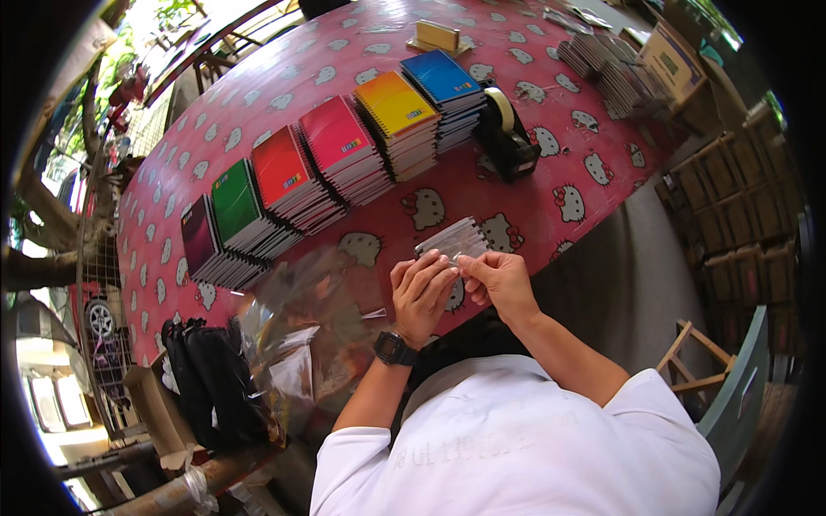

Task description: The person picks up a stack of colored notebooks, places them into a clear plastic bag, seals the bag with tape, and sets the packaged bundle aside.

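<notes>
At the near edge of the table, my left hand (420, 292) and my right hand (501, 279) meet fingertip to fingertip. A small pale thing sits pinched between them, too small to make out. Just beyond the fingers is a small stack of spiral-bound notebooks (452, 236), seen by its pale page edges; my hands partly hide it. Farther off, stacks of spiral notebooks run in a slanting row: purple (198, 234), green (235, 202), red (288, 168), pink (334, 133), yellow (394, 103) and blue (440, 77).
A black tape dispenser (512, 142) stands beside the blue stack. Clear plastic bags (301, 344) lie at the table's near left, by a black bag (211, 378). More stacked notebooks (615, 73) and a cardboard box (671, 64) occupy the far right. A green chair (736, 396) stands at right.
</notes>
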The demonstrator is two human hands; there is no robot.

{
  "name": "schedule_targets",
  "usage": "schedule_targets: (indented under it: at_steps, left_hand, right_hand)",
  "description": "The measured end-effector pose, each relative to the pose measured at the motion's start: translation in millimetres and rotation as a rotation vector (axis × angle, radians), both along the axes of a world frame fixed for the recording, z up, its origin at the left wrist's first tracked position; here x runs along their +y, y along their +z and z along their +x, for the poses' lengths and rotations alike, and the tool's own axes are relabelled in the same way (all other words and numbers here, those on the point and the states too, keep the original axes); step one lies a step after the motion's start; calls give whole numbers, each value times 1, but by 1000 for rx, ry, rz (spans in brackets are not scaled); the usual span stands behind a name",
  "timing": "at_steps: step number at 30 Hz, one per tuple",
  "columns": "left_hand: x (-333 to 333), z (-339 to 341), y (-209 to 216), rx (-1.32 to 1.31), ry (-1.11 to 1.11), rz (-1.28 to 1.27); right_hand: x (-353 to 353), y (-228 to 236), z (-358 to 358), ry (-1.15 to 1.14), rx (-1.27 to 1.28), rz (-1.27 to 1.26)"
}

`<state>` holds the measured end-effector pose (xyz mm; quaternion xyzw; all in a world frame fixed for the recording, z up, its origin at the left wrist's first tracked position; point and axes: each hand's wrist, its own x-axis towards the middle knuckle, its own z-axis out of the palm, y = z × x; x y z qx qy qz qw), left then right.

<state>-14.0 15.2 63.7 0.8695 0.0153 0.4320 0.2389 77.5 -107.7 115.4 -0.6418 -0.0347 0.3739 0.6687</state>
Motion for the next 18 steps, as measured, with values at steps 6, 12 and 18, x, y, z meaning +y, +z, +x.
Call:
schedule_targets:
  at_steps: [6,12,18]
  left_hand:
    - [8,0,7,128,1,90]
    - [6,3,43,216,-21,-58]
    - [-2,21,8,168,-15,-467]
  right_hand:
    - [2,-9,-6,-30,-91,-98]
    - [-9,-53,4,-19,-482,-29]
    - [-48,-84,45,139,117,-24]
